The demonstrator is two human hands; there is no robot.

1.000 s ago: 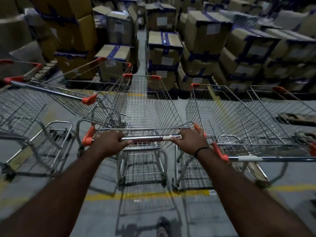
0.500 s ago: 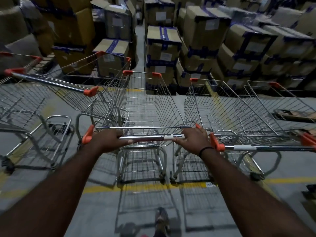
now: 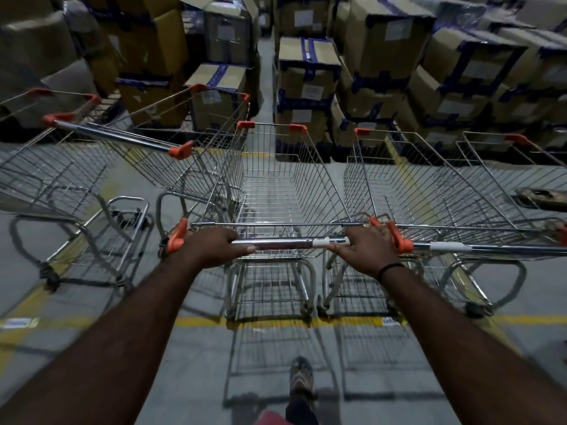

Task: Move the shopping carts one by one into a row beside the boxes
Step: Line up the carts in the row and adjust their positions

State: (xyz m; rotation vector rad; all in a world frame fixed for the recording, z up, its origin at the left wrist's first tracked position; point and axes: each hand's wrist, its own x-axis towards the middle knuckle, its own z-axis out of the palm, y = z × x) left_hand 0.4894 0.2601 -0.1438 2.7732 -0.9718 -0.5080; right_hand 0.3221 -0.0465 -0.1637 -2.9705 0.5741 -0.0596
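A wire shopping cart (image 3: 285, 185) with orange corner caps stands straight ahead, nose toward the stacked cardboard boxes (image 3: 308, 78). My left hand (image 3: 214, 245) and my right hand (image 3: 363, 248) both grip its chrome handle bar (image 3: 285, 242). Close on its right a second cart (image 3: 429, 191) is parked parallel, handle level with mine. On the left a third cart (image 3: 171, 161) sits angled, its basket touching or nearly touching my cart's left side.
Another cart (image 3: 46, 173) stands at the far left, and one more cart (image 3: 521, 161) with something flat in it at the far right. Yellow floor lines (image 3: 199, 322) cross under the wheels. My foot (image 3: 302, 378) shows below. Boxes wall the far side, with a narrow aisle (image 3: 265, 56) between.
The cart has rolled forward toward the boxes, drawing level with the cart on the right. My foot has stepped into view below.
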